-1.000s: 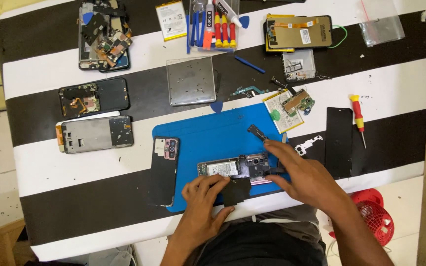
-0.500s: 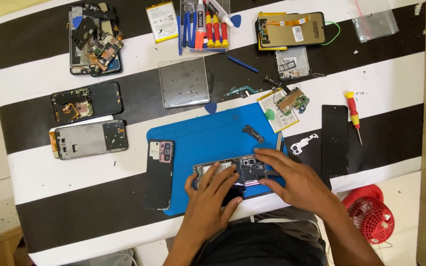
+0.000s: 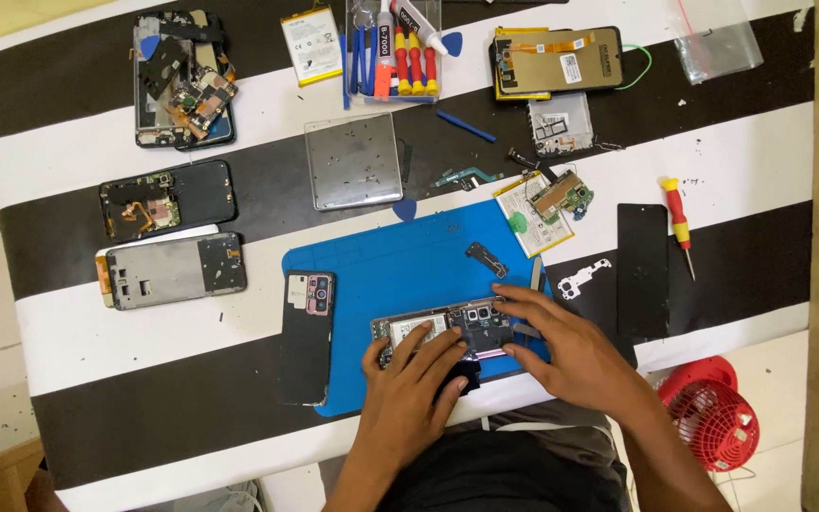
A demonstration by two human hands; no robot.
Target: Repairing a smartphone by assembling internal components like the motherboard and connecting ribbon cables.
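The opened black smartphone with exposed circuit board is now pinned flat at the near edge of the blue rubber repair mat. Since a second ago, the left hand has been spread over its lower end, while the right hand presses its right end, fingers flat; disassembly is judged ongoing.

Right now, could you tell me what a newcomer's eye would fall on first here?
Probably the blue mat at the middle of the black-and-white striped table, where the left hand and right hand rest on an opened phone. Around it lie more stripped phones at the left and a red fan at the lower right.
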